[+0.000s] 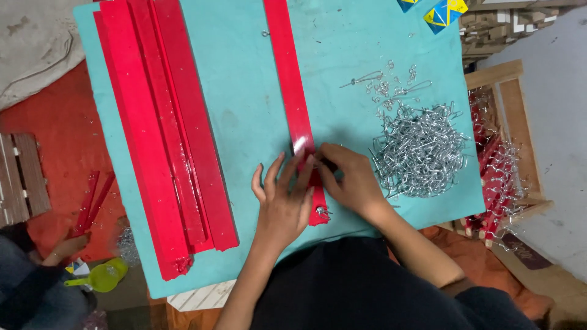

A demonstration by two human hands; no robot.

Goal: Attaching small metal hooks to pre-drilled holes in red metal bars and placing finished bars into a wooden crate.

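Note:
A long red plastic strip [288,79] lies lengthwise on a teal board [244,110]. My left hand [284,198] rests flat on the strip's near end, fingers spread. Just to its right, my right hand [348,177] pinches the strip's edge, and what its fingertips hold is hidden. A small metal hook [322,212] sits in the strip's near end. A heap of silver wire hooks [419,150] lies just right of my right hand.
A stack of red strips [165,134] covers the board's left side. A wooden crate [507,159] with red pieces fitted with hooks stands at the right. Loose small rings [391,82] lie beyond the heap. Another person's hand [64,247] and a green scoop [104,276] are at lower left.

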